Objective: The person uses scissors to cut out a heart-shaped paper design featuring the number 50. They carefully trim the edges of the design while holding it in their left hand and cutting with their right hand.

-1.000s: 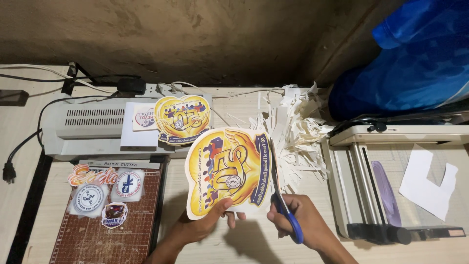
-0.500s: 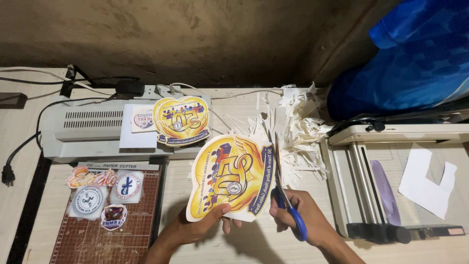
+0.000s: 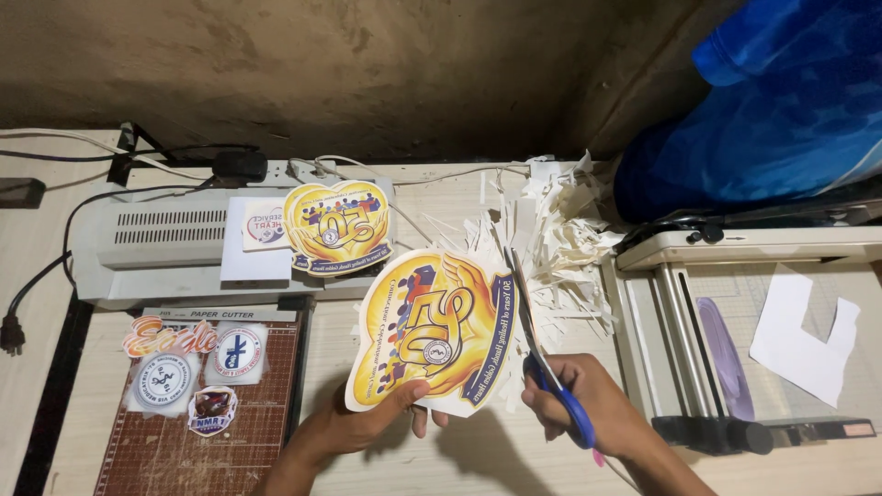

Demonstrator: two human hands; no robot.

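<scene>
Head view: beyond our hands lie the grey laminator (image 3: pixel 156 248) and a heap of paper trimmings (image 3: pixel 560 248), clear of the cut. Our left hand (image 3: pixel 367 422) pinches the heart-shaped yellow print (image 3: pixel 432 326) by its near edge, tilting it up so the border meets the blades. Our right hand (image 3: pixel 588 404), closed through the blue handles, works the scissors (image 3: pixel 542 354) along the print's right edge.

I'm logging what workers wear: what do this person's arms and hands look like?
Both forearms are bare, with no sleeves in view. The left hand and right hand have no gloves; no rings, watch or bands show.
</scene>
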